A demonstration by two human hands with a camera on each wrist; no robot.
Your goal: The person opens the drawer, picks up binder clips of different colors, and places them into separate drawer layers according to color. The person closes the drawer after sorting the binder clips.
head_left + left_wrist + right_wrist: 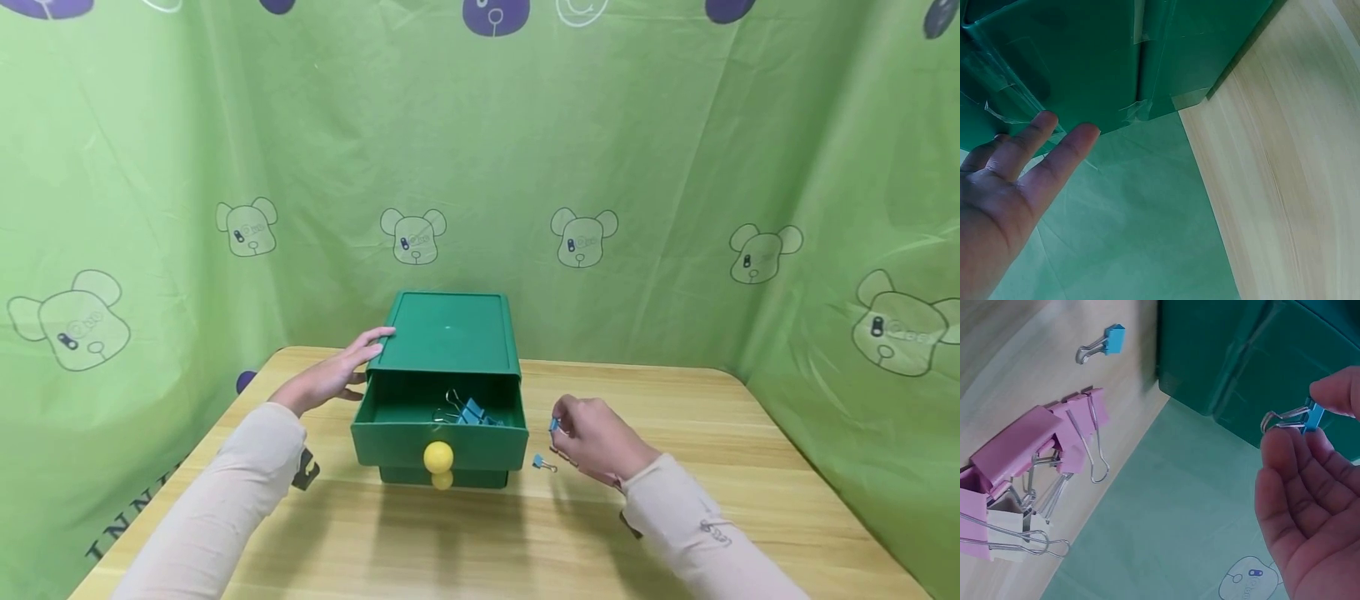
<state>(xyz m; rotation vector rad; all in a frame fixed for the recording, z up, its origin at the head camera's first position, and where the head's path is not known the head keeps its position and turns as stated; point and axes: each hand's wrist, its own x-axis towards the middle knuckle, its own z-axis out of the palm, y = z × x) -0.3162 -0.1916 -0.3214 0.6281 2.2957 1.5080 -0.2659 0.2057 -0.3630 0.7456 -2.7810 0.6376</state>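
Observation:
The left hand (322, 383) rests with extended fingers against the left side of a green drawer box (453, 329). Its upper drawer (480, 443), with a yellow knob (438, 457), is pulled out. Inside it, toward the right, lie blue binder clips (471, 412). To the right of the box, above the table, the right hand (603, 433) pinches a small blue binder clip (1314, 415) between thumb and fingers, its wire handles pointing away from the thumb. Another small blue binder clip (537, 461) lies on the table just right of the drawer.
Several pink binder clips (1019, 440) and a white one (1007, 531) lie together on the table in the right wrist view; in the head view the right hand and forearm mostly hide them. A second, lower drawer (480, 478) sits closed. Green patterned cloth (487, 167) surrounds the wooden table (675, 517).

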